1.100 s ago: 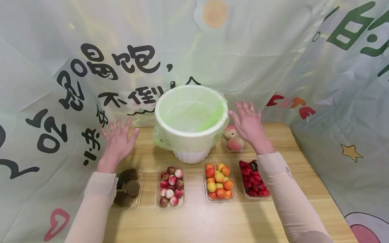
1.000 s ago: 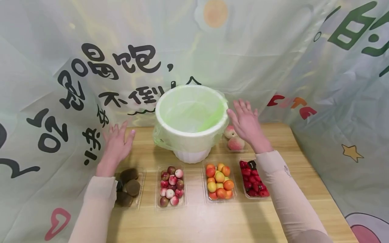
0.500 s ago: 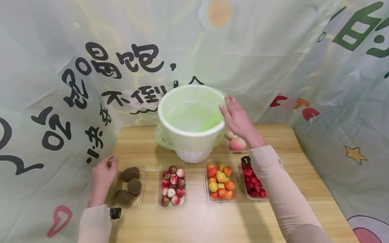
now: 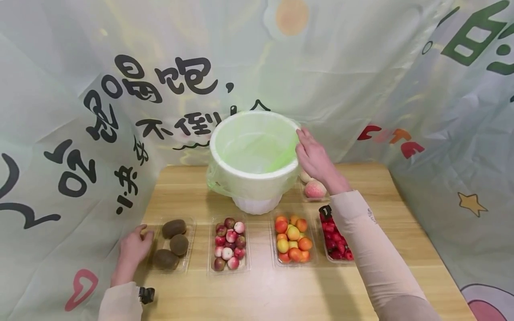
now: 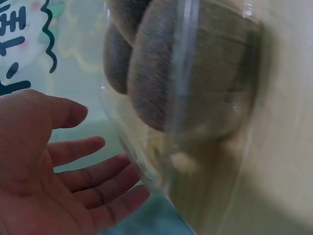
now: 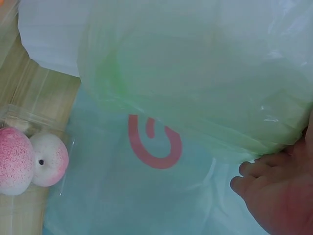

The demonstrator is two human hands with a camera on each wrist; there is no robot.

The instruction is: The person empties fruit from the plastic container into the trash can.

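Note:
My left hand [image 4: 134, 249] is beside the left wall of a clear plastic box [image 4: 188, 263] of brown kiwis [image 4: 178, 244]. In the left wrist view its fingers [image 5: 115, 203] are spread and loosely bent, with the fingertips right at the box's lower edge. My right hand [image 4: 317, 158] rests its fingers against the right rim of a white bucket [image 4: 257, 205], which a thin green plastic bag [image 4: 257, 151] lines. The bag folds over the rim and hangs outside. In the right wrist view the right fingertips [image 6: 239, 183] lie against the hanging bag [image 6: 205, 107].
Along the wooden table [image 4: 257, 298] stand clear boxes of small red-and-white fruits [image 4: 230, 245], orange and yellow fruits [image 4: 293, 234] and red berries [image 4: 335, 240], the last partly hidden by the right forearm. A box of peaches [image 4: 315, 189] is behind it. Printed cloth [image 4: 341, 67] surrounds the table.
My left hand has come down and back from the air left of the bucket to the kiwi box's side. My right hand has moved left onto the bucket's rim.

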